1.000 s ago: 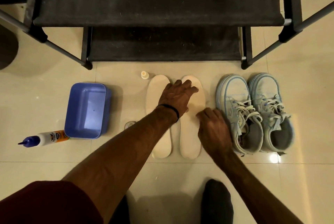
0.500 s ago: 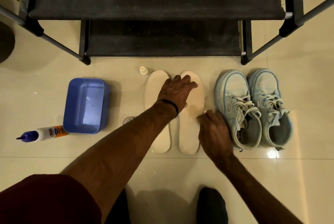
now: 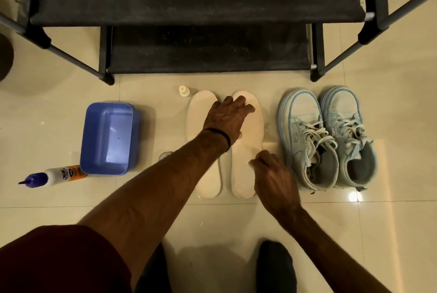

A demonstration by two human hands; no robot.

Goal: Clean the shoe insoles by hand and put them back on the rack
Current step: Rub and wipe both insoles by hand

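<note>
Two cream insoles lie side by side on the tiled floor, the left insole (image 3: 199, 148) and the right insole (image 3: 248, 158). My left hand (image 3: 225, 119) reaches across both and presses flat on the toe half of the right one. My right hand (image 3: 272, 174) sits at that insole's right edge near the heel half, fingers curled down onto it; what lies under them is hidden. The black shoe rack (image 3: 201, 56) stands just beyond, its shelves bare.
A pair of pale blue sneakers (image 3: 328, 136) stands right of the insoles. A blue plastic tub (image 3: 107, 138) and a glue-style bottle (image 3: 54, 175) lie to the left. A small cream cap (image 3: 184, 91) sits by the left insole's toe. My dark-socked foot (image 3: 275, 266) is below.
My right hand has slid a little down the right insole's edge toward the heel. My left hand has stayed pressed on the toe half.
</note>
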